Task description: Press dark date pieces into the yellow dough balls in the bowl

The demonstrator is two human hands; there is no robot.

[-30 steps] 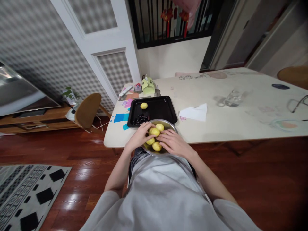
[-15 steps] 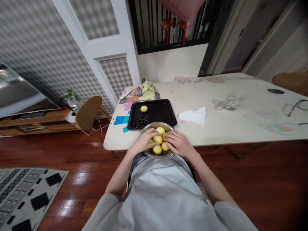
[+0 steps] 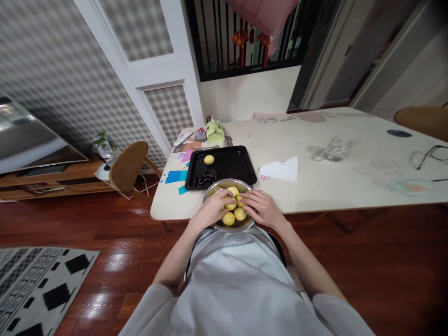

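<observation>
While lemons (image 3: 228,219) crowd the bowl (image 3: 245,187) | another lies on the tray (image 3: 233,164) beyond it | left hand (image 3: 213,207), right hand (image 3: 263,207): half-curled over bowl, hold unclear

I can read no word, brand or number from here. Straight beyond my left hand (image 3: 213,206), the yellow-green box (image 3: 214,133) bears dark marks too small to make out; far ahead of my right hand (image 3: 262,206), dark squiggles (image 3: 276,119) on the tabletop (image 3: 301,198) are equally illegible.
</observation>
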